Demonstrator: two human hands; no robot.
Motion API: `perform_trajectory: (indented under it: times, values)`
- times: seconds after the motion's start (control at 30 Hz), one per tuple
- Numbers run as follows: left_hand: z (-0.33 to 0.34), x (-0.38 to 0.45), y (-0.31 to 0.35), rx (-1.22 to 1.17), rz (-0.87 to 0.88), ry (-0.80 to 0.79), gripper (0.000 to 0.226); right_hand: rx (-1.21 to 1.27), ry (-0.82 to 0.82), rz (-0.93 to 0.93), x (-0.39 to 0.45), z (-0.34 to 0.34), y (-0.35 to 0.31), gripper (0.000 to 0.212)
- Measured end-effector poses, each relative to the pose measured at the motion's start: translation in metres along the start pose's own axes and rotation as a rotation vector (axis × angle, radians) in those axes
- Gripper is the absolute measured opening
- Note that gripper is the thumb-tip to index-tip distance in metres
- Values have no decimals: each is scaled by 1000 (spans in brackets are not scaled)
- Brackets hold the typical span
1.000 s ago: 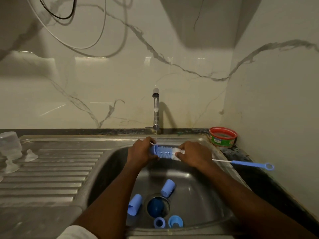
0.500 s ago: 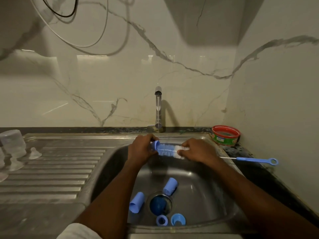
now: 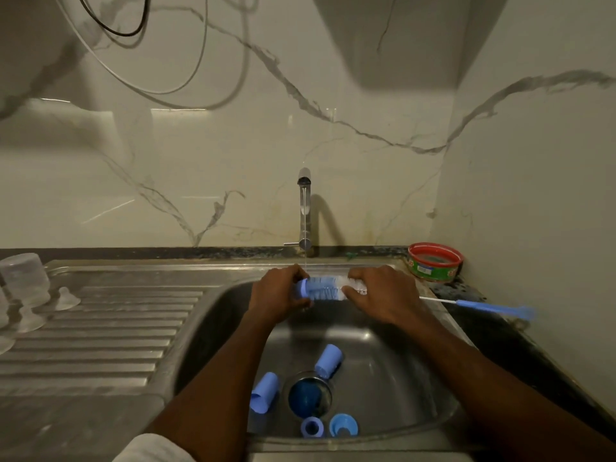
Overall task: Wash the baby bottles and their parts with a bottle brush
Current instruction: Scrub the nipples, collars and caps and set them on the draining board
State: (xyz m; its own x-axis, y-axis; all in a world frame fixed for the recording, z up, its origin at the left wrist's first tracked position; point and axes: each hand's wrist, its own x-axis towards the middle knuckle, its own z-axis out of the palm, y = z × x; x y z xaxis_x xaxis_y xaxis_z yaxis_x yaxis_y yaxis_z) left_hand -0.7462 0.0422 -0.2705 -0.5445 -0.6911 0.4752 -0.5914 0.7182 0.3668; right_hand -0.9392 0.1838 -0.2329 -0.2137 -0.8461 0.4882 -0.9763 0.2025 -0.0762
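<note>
My left hand (image 3: 276, 300) and right hand (image 3: 383, 295) hold the bottle brush (image 3: 325, 288) level over the sink (image 3: 400, 361), under a thin stream from the tap (image 3: 304, 208). The left grips the blue tip end. The right grips the white-bristled end, and the wire and blue handle (image 3: 493, 308) stick out past it to the right. I cannot tell whether a clear bottle surrounds the bristles. Two blue caps (image 3: 265, 391) (image 3: 328, 360), a blue ring (image 3: 311, 426) and another blue part (image 3: 343, 425) lie in the basin around the drain (image 3: 310, 396).
Clear bottle parts (image 3: 25, 278) and a teat (image 3: 66, 298) stand upside down at the left of the ribbed drainboard (image 3: 100, 328). A red-and-green tub (image 3: 435, 261) sits in the back right corner. Marble walls close in behind and to the right.
Both hands have carried the brush slightly back toward the tap, and a thin stream of water now falls on it. The parts in the basin have not moved.
</note>
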Motion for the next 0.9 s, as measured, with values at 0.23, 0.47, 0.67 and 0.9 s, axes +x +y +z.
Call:
perform_trajectory:
  times: [0.23,0.47,0.67,0.9]
  values:
    - [1,3,0,-68,64,-102,48,-13,-81,97,4,1,2,44]
    - [6,3,-2,-32,8,-231,48,38,-32,62,1,-14,10,44]
    - [11,3,-2,-12,-86,-159,41,-99,59,105,1,-16,8,34]
    - [1,5,13,26,-125,-85,49,-189,-41,36,-3,-7,1,30]
